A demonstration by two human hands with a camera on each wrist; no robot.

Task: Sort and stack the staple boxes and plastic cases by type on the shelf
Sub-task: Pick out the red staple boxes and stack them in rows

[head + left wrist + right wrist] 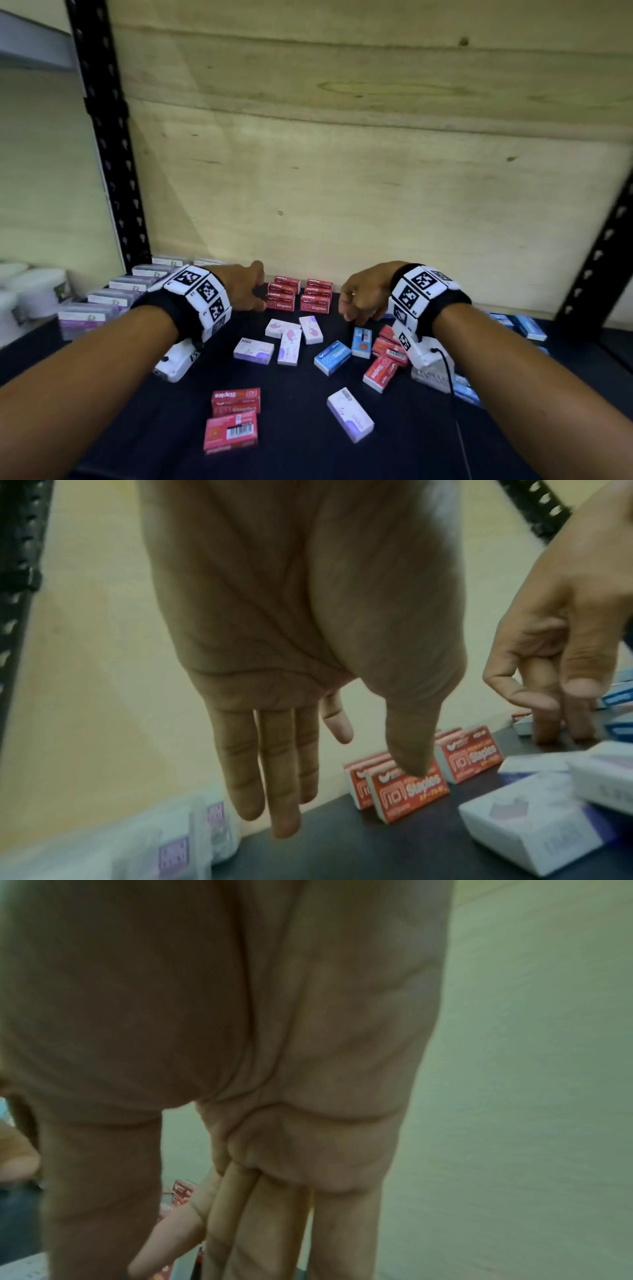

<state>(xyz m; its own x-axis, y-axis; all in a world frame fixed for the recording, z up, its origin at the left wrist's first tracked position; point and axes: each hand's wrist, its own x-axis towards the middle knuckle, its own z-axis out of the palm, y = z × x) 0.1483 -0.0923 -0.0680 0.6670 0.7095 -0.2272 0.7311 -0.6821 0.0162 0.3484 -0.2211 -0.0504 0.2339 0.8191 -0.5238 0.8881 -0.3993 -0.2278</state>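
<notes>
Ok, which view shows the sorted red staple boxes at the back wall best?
Head view: both stacks of red staple boxes show whole, between the hands. Left wrist shows them closer, but the left hand's thumb overlaps one. Right wrist shows only a red sliver.

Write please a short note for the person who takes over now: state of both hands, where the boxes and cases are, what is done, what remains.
Left hand: open, holds nothing, by the two red staple stacks at the back wall.
Right hand: fingers down toward loose boxes at right; whether it grips one cannot be told.
Done: red stacks begun; plastic cases lined along the left side.
Left: loose white-purple boxes, blue boxes and red boxes scattered on the dark shelf need sorting and stacking by type.
</notes>
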